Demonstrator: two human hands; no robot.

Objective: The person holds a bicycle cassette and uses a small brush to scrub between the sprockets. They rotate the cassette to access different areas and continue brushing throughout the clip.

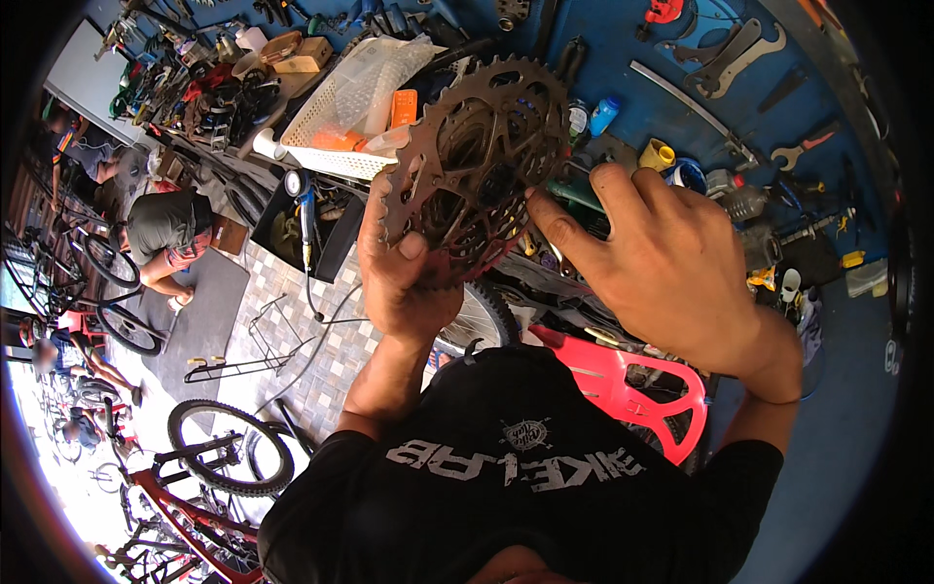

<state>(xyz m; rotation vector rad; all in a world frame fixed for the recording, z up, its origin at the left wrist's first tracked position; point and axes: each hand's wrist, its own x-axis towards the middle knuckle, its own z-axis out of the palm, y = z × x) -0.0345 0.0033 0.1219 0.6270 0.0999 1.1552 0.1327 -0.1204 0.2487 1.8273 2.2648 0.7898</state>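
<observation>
A dark, worn bicycle cassette [477,161] with a large toothed sprocket is held up in front of my chest. My left hand [409,277] grips its lower left rim, the thumb on the near side and the fingers behind. From the right, my right hand [662,258] reaches over with its back toward me. One of its fingertips touches the cassette's right edge, while the other fingers curl inward. A thin greyish rod shows beside those fingertips. Whether it is in the hand or lies behind, I cannot tell.
Behind the cassette, a cluttered bench holds a cream plastic basket [336,107], bottles and tools. Wrenches [744,54] hang on the blue wall. A red plastic chair [632,384] stands near my right elbow. At left are bicycles, a loose rack [255,360] and a bent-over person [170,229].
</observation>
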